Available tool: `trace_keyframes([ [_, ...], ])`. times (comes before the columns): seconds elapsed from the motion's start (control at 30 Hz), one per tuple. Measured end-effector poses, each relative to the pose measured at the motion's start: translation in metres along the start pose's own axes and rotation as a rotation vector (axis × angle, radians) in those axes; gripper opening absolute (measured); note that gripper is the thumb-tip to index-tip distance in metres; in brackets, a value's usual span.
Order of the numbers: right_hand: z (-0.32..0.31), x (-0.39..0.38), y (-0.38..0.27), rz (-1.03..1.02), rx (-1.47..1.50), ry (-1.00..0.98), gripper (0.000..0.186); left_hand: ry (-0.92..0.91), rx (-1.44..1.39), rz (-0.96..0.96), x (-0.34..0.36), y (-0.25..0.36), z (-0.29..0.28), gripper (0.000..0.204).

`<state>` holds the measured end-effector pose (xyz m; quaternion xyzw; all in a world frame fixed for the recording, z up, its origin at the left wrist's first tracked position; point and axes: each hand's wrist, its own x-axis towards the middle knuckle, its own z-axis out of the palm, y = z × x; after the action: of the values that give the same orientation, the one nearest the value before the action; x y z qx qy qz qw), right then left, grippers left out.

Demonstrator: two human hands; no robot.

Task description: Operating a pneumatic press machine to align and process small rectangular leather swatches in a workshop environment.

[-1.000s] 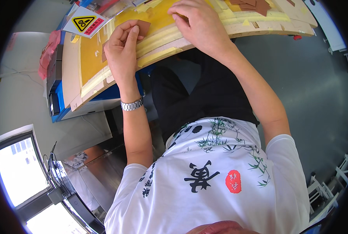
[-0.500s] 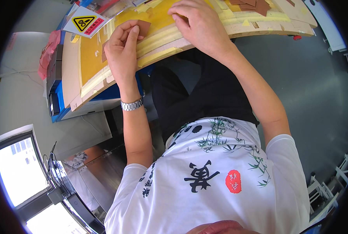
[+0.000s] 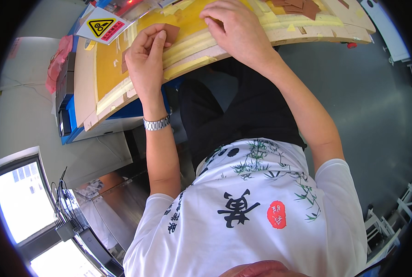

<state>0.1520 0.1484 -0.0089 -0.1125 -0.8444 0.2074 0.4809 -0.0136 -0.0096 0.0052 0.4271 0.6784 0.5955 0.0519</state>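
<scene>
My left hand (image 3: pixel 146 57) is closed, thumb against fingers, on a small flat brown square piece (image 3: pixel 171 33) just above the table's near side. Another brown piece (image 3: pixel 124 60) lies partly hidden beside that hand's outer edge. To the right, my right hand (image 3: pixel 236 27) hovers over the yellow work surface (image 3: pixel 187 28), fingers curled and thumb tip close to the index finger. Whatever those fingertips may hold is too small or hidden to make out. Several loose brown pieces (image 3: pixel 303 7) lie in an overlapping heap beyond my right hand.
Pale tape strips line the wooden table edge (image 3: pixel 83 121). A warning sign (image 3: pixel 102 27) with a yellow triangle stands at the far left, near a tape roll (image 3: pixel 89 45). A pink plastic bag (image 3: pixel 59 62) hangs at the left. Another person's white clothing (image 3: pixel 102 217) shows lower left.
Both hands keep nearly the same pose and place. The view has shifted very slightly, and a red light now glows behind the warning sign.
</scene>
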Motion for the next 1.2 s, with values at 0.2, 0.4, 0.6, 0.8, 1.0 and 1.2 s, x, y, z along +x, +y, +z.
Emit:
trace_keyframes([
  [0.2, 0.0008, -0.0004, 0.0005, -0.004, -0.011, 0.000, 0.013, -0.003, 0.002, 0.004, -0.0004, -0.0006, 0.0002, 0.018],
  [0.4, 0.0001, -0.0008, 0.0002, 0.014, -0.003, -0.014, 0.013, -0.008, -0.016, 0.004, 0.0000, -0.0011, 0.0002, 0.018],
  [0.6, 0.0000, -0.0004, -0.0006, 0.015, 0.010, -0.013, 0.013, -0.001, -0.022, 0.000, 0.0001, -0.0016, 0.0001, 0.018],
  [0.8, 0.0004, -0.0013, 0.0000, 0.027, 0.011, -0.016, 0.014, -0.017, 0.016, -0.001, -0.0001, -0.0005, -0.0003, 0.021],
  [1.0, 0.0007, -0.0015, -0.0004, 0.032, 0.013, -0.028, 0.014, -0.018, 0.010, 0.004, -0.0004, -0.0004, -0.0008, 0.020],
  [1.2, 0.0008, -0.0016, 0.0000, 0.031, 0.006, -0.032, 0.014, -0.020, -0.019, -0.001, -0.0004, -0.0013, -0.0005, 0.020],
])
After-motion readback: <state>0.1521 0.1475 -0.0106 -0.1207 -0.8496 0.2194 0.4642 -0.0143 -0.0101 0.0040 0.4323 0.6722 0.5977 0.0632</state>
